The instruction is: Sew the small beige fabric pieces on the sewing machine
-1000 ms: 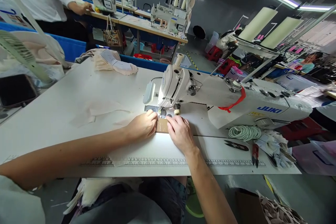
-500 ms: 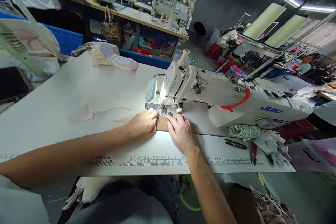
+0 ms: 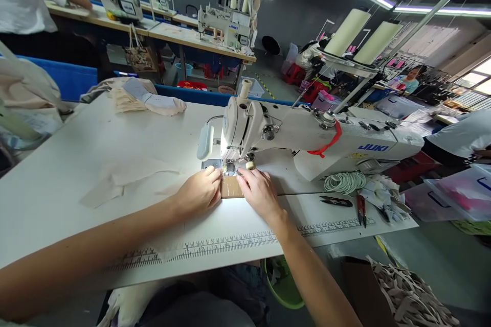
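Note:
Both hands work at the front of a white sewing machine [image 3: 245, 127], close to its lit needle area. My left hand [image 3: 201, 187] is closed, with thumb and fingertips pinched together just left of the presser foot. What lies in that pinch is too small to make out. On the other side, my right hand [image 3: 261, 191] has its fingers curled and pressed together at the plate's edge. A small dark bit shows at its fingertips, its kind unclear. Between the hands lies a brown plate [image 3: 231, 188] with white marks. Thin pale fabric [image 3: 126, 176] lies flat left of my left hand.
Stacked cut fabric pieces [image 3: 141, 97] sit at the table's back. On the right are a coil of pale green cord [image 3: 345, 182], dark thread snips [image 3: 336, 201], red-handled snips [image 3: 361, 210] and scraps [image 3: 385, 196]. A printed ruler [image 3: 230, 244] runs along the front edge. Other people sit beyond.
The view has turned, so the scene sits further left and tilts. The right fingertips now cover the spot where a dark round bit showed. Both hands stay beside the presser foot.

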A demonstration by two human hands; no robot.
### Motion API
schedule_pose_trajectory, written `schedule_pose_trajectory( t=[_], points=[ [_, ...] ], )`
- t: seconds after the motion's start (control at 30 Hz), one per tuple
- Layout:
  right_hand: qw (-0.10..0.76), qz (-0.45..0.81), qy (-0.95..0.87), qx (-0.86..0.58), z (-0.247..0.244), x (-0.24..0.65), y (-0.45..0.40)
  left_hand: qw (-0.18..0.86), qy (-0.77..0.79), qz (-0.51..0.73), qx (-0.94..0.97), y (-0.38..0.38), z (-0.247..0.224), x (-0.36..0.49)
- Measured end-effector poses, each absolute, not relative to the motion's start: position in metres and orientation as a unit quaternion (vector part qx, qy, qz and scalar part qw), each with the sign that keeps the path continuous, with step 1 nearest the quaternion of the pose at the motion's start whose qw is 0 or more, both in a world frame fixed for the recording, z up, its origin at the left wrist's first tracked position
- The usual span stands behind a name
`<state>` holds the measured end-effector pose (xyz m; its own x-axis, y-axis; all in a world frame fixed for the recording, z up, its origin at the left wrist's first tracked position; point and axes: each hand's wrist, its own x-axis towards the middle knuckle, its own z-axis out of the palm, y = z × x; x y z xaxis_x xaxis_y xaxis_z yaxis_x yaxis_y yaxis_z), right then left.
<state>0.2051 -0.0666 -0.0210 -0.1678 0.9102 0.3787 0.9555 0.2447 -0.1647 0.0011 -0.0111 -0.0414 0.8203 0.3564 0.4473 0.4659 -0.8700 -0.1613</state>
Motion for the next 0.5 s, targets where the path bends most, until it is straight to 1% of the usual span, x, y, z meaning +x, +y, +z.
schedule_pose_trajectory(
  t=[0.27, 0.5],
  points=[
    [0.260, -0.009, -0.732, -0.630, -0.018, 0.211, -0.042, 0.127, -0.209, -0.218, -0.945, -0.009, -0.038, -0.001],
    [0.306, -0.005, -0.717, -0.626, -0.022, 0.216, -0.039, 0.128, -0.209, -0.207, -0.947, -0.007, -0.038, -0.001]
  ],
)
